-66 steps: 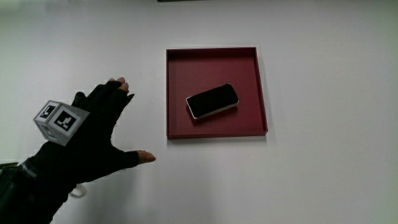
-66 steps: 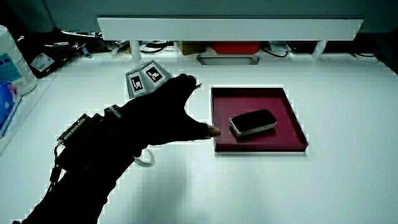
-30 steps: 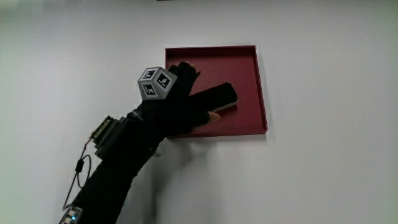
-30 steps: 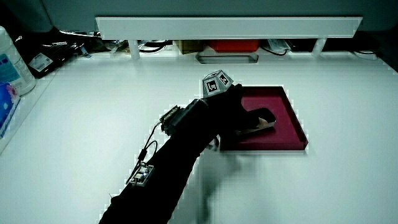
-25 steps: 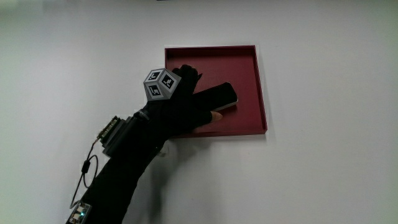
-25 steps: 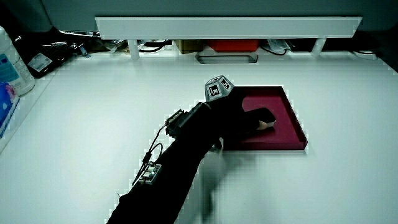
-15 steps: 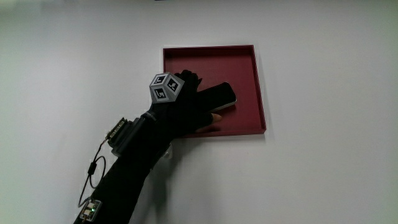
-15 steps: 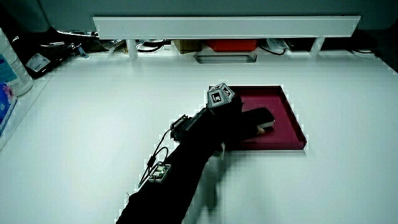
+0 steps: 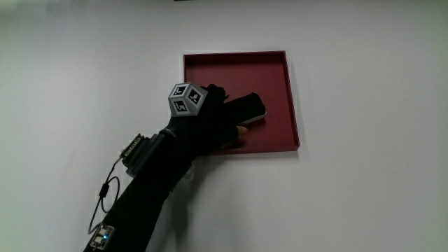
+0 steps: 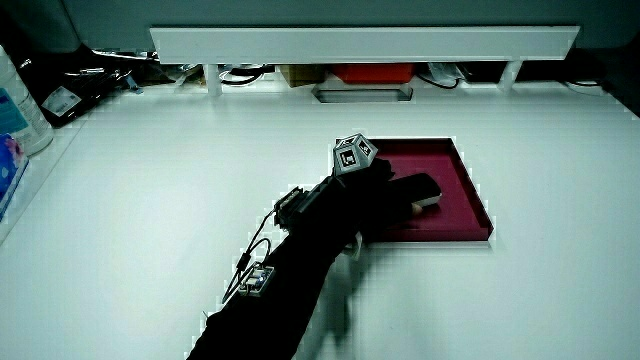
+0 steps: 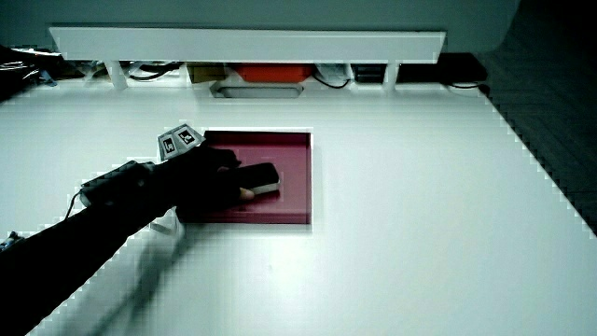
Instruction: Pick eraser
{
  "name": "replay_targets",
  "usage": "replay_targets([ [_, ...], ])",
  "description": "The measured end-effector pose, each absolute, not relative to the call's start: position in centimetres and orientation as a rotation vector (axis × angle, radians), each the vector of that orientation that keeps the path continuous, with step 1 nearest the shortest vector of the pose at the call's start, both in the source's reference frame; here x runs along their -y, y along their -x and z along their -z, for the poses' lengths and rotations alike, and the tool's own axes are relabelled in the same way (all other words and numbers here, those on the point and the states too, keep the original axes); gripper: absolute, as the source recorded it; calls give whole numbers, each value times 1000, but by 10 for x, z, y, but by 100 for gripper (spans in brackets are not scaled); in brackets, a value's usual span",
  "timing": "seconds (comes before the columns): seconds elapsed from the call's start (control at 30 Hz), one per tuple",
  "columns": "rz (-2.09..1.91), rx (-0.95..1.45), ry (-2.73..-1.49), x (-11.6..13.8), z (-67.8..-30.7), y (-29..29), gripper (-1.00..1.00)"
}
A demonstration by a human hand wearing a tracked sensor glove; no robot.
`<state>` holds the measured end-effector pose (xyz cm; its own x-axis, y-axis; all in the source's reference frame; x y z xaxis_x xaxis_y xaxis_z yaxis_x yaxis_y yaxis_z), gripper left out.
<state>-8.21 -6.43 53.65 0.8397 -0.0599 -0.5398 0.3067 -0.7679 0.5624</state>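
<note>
The hand [image 9: 210,120] lies in the dark red tray [image 9: 276,70] on the white surface [image 9: 364,175], its fingers closed around the black eraser [image 9: 250,110], thumb nearer the person.

red tray [image 9: 290,98] on white table [image 9: 364,189]

hand [image 9: 210,122] covers one end of the eraser [image 9: 246,112] and the tray [image 9: 276,66] corner under it. grip contact hidden, only a thumb tip shows. forearm [image 10: 270,290] cut off at the counter [image 9: 364,175] edge nearest the person. bottle [image 10: 12,100] at counter edge cropped.
</note>
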Motion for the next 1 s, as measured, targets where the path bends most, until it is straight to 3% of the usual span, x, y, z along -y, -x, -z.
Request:
replay_targets([
  [0.5, 697, -231, -2434, 60, -537, 76, 100],
  [1.0, 741, -295, -2520, 64, -513, 84, 100],
])
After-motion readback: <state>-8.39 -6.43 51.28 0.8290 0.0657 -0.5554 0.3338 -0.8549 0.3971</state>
